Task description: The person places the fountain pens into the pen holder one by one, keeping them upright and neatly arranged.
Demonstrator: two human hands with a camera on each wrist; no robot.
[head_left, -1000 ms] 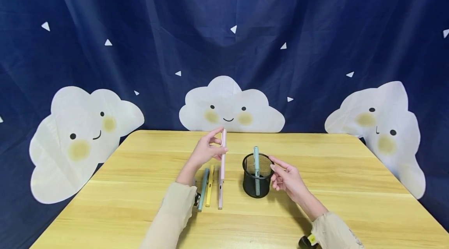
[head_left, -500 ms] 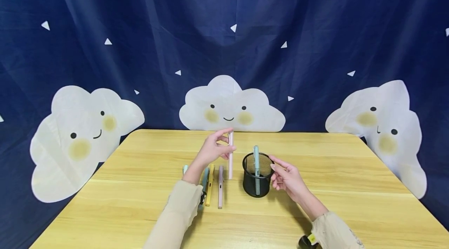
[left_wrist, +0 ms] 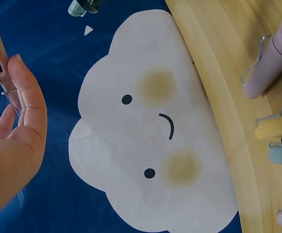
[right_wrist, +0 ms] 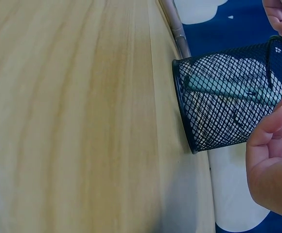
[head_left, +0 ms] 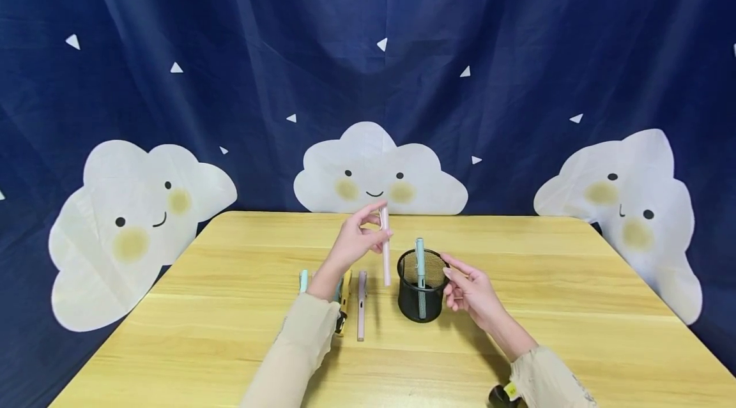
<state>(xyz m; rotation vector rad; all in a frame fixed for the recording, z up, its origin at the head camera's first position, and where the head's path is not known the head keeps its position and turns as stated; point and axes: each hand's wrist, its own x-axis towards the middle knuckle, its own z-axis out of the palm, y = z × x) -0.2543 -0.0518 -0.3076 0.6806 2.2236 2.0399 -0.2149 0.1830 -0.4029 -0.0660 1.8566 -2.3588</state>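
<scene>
Our left grip [head_left: 358, 238] pinches 1 pale pink pen [head_left: 386, 264] nearly upright above the desk [head_left: 517, 255], beside the black mesh pen holder [head_left: 409, 306] containing 1 teal pen [head_left: 420, 261]; our right grip [head_left: 477, 294] touches that holder, whether clamped we cannot tell.

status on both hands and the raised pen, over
Left hand pinching pink pen, raised beside mesh cup. Right hand at its rim. Teal pen inside; seems room beside it.

left grip [head_left: 360, 232]: raised, pinching | right grip [head_left: 473, 290]: lower, pinching | forearms [head_left: 296, 338]: both angled inward
</scene>
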